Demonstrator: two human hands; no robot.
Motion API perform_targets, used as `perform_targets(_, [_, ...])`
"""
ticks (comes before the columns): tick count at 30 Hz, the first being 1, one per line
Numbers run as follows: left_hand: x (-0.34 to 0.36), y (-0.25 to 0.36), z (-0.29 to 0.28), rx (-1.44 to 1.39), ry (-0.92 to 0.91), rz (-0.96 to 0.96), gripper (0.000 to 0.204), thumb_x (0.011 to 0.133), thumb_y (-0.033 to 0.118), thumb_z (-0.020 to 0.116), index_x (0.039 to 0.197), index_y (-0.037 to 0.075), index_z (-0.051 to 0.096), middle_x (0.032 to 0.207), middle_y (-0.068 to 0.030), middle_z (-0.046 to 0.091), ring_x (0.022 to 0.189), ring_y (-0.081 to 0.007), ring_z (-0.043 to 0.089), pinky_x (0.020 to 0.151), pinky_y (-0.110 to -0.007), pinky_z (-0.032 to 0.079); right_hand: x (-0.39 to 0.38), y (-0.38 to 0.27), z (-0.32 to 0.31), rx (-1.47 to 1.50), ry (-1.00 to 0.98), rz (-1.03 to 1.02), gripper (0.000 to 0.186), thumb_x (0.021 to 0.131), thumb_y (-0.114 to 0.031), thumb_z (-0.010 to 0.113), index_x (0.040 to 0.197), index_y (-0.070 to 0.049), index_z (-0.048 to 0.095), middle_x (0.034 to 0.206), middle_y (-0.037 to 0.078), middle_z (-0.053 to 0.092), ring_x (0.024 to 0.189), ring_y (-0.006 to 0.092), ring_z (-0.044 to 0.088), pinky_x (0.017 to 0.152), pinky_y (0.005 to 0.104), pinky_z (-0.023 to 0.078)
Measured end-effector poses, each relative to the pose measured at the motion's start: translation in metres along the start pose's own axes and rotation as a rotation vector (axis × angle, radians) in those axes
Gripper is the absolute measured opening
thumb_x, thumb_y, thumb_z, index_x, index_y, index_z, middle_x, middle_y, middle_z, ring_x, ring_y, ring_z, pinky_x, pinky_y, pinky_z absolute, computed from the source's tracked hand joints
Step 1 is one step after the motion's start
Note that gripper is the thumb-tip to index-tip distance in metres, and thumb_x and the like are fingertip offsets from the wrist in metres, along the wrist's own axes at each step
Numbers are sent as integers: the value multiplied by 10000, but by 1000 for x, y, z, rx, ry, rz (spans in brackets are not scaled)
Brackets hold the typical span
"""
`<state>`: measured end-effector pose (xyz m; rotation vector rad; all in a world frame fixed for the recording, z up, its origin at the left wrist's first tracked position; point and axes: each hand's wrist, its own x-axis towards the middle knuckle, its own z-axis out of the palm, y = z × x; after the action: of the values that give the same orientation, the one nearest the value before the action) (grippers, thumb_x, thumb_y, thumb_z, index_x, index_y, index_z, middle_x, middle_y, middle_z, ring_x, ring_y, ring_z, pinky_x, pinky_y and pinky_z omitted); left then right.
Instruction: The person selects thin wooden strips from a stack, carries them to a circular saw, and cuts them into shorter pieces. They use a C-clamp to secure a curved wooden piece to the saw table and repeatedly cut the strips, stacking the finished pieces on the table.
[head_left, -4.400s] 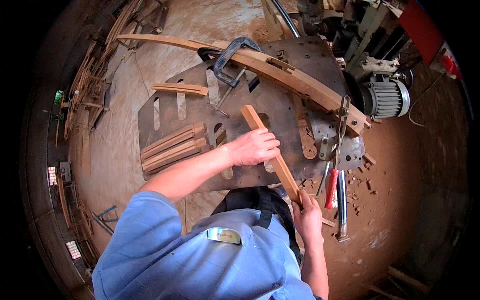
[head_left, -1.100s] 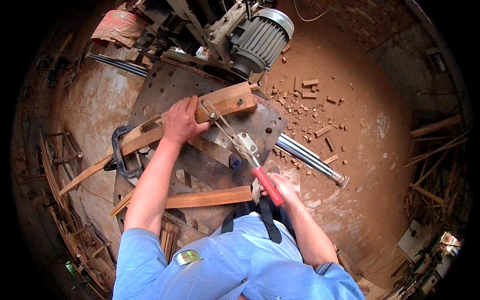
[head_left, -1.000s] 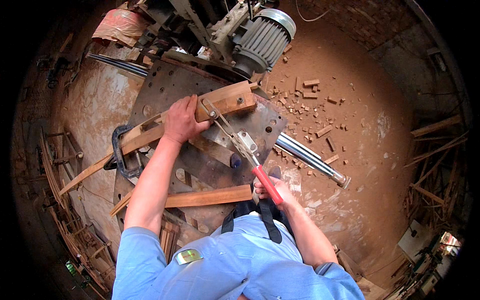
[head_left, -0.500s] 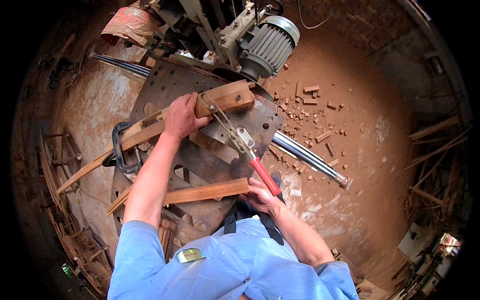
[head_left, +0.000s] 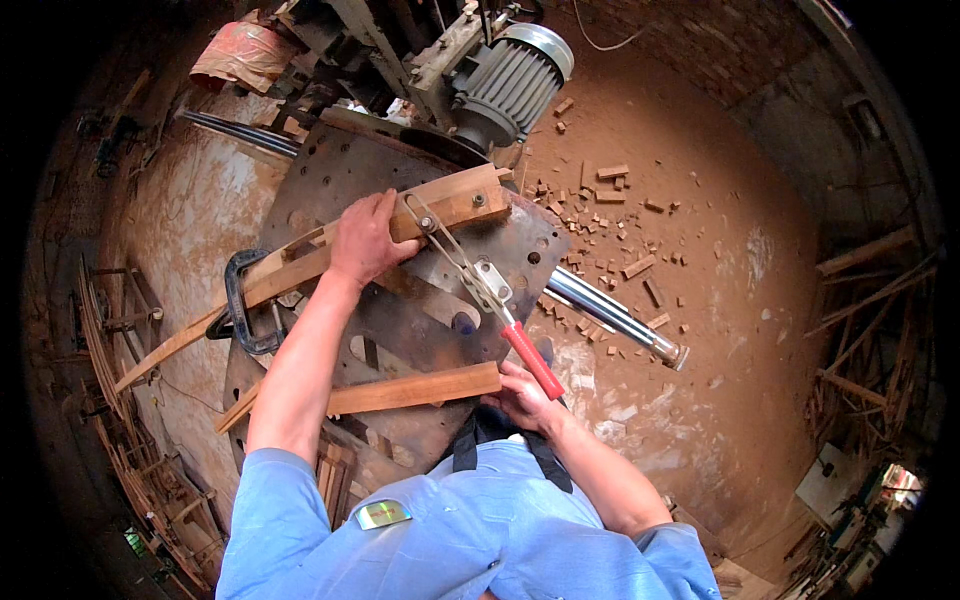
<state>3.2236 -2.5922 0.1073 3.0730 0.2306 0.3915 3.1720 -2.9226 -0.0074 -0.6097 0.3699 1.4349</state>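
Observation:
A curved piece of wood lies across the perforated metal table plate. Over it my left hand is wrapped, thumb on the near side. A toggle clamp with a red handle reaches onto this wood beside my fingers. Nearer my body, a wooden bar rests on the plate's near side. At its right end my right hand is curled closed, just below the red handle; part of the fingers is hidden. A black C-clamp grips the wood stack on the left.
A grey ribbed motor and dark round blade stand at the table's far edge. Chrome rails stick out left and right. Small wood offcuts litter the dusty floor on the right. Wood strips are stacked at far left.
The table plate, clamped wood and wooden bar have slid slightly right along the rails, farther from the motor. Both hands have moved along with them, keeping their holds.

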Motion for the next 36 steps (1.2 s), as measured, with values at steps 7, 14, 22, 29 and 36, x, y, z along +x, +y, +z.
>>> perform_targets(7, [18,-4,-12,-107,-212,-64,630,736,428,696,1156,-18,548,1075,-201,596,1065,-355,521,914,-419,425,-16,-8,-13,-37,16,-2,332,896,-178,620,1209,-121,525,1157,52,588,1055,201,583,863,393,499])
perform_targets(14, [35,-10,-22,-375,-315,-265,319,861,239,579,1073,0,568,1034,-173,594,1034,-341,529,869,-417,433,-53,-60,-13,-141,330,-6,406,931,-124,538,1303,-18,414,1045,117,631,868,208,655,710,295,549])
perform_targets(22, [35,-21,-18,-385,-230,-163,296,850,186,594,1104,33,589,1050,-124,586,1041,-306,530,883,-397,437,-74,-86,-51,-73,385,-245,335,921,-146,533,1228,-49,441,1082,183,630,888,278,654,759,399,548])
perform_targets(29, [54,-40,-30,-673,-377,-177,268,860,164,585,1090,26,593,1006,-121,576,980,-259,555,866,-353,438,-82,-92,-62,-44,371,-281,370,942,-125,493,1279,-11,395,1066,191,624,860,275,655,726,380,554])
perform_targets(36, [69,-25,-72,-848,-278,-162,281,845,149,571,1095,24,590,1009,-99,566,970,-211,555,864,-315,439,-84,-112,-41,-114,455,-343,349,939,-135,507,1257,-15,428,1040,177,631,834,258,658,701,363,559])
